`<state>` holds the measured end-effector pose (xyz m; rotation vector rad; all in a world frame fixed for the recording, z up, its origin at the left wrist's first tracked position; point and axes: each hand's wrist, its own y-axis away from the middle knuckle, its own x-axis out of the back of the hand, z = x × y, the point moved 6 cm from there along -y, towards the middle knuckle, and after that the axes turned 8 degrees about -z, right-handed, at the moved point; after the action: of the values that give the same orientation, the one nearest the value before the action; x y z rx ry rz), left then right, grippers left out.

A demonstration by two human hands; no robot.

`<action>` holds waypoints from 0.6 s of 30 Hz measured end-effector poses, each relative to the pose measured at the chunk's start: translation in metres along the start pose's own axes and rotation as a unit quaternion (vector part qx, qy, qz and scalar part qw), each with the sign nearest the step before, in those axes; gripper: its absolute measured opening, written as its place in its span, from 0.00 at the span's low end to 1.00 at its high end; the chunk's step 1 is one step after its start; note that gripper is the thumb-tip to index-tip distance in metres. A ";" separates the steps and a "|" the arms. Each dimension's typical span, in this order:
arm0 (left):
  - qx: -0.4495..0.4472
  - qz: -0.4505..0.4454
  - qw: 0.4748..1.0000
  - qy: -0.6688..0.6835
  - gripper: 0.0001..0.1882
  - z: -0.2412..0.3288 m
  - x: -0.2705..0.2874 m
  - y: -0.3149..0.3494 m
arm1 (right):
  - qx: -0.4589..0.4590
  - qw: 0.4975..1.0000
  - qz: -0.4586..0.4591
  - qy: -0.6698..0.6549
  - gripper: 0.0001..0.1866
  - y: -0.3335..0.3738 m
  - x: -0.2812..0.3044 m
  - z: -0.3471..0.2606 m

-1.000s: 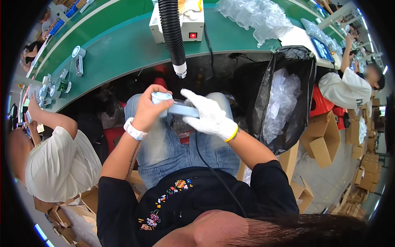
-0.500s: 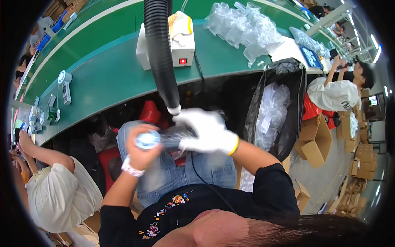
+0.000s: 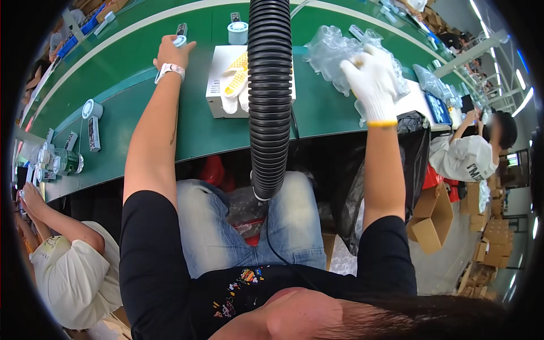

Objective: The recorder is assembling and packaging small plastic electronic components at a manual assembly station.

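My bare left hand [image 3: 172, 55] reaches onto the green belt, its fingers closed around the light blue round end [image 3: 179, 41] of a small device. The device's dark rectangular body [image 3: 181, 29] points away beyond the fingers. My right hand [image 3: 373, 79], in a white glove with a yellow cuff edge, is over the heap of clear plastic covers [image 3: 331, 54]. Its thumb stands apart from the other fingers, whose tips are partly hidden. A similar device [image 3: 238, 34] stands behind the white box, and another [image 3: 92, 110] is on the green table to the left.
A black ribbed hose [image 3: 270, 96] hangs in front of the white box [image 3: 218, 99], which carries a yellow-dotted glove [image 3: 235, 79]. A black bag [image 3: 354, 198] hangs below the table edge at right. People work on both sides; a cardboard box [image 3: 430, 218] stands at right.
Both hands have moved from my lap out over the table and apart. The light blue device has gone with my left hand to the belt. The hose has swung right.
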<state>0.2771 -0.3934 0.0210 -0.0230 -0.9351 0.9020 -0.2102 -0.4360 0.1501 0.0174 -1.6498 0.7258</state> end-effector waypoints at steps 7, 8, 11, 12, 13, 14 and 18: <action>-0.131 -0.106 0.912 0.375 0.13 0.060 0.082 0.177 | -0.027 0.793 -0.070 -0.605 0.11 0.181 0.008 -0.020; -0.079 -0.161 0.860 0.478 0.13 0.043 0.086 0.232 | -0.041 0.777 -0.086 -0.622 0.14 0.202 0.001 -0.035; 0.104 -0.264 0.708 0.647 0.27 0.051 0.106 0.378 | -0.029 0.725 -0.190 -0.662 0.23 0.243 -0.017 -0.109; 0.210 -0.261 0.666 0.666 0.31 0.053 0.094 0.411 | -0.029 0.720 -0.194 -0.666 0.23 0.253 -0.024 -0.129; 0.217 -0.283 0.619 0.700 0.34 0.061 0.079 0.425 | -0.038 0.689 -0.184 -0.700 0.24 0.263 -0.034 -0.148; 0.224 -0.301 0.572 0.729 0.37 0.069 0.069 0.431 | -0.046 0.652 -0.176 -0.736 0.26 0.275 -0.041 -0.161; 0.240 -0.261 0.535 0.767 0.34 0.082 0.058 0.432 | -0.047 0.645 -0.240 -0.724 0.28 0.294 -0.089 -0.185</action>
<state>-0.0495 -0.1030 -0.0534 -0.0495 0.9951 0.2360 -0.1444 -0.1485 -0.0543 1.2166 -2.9893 0.0518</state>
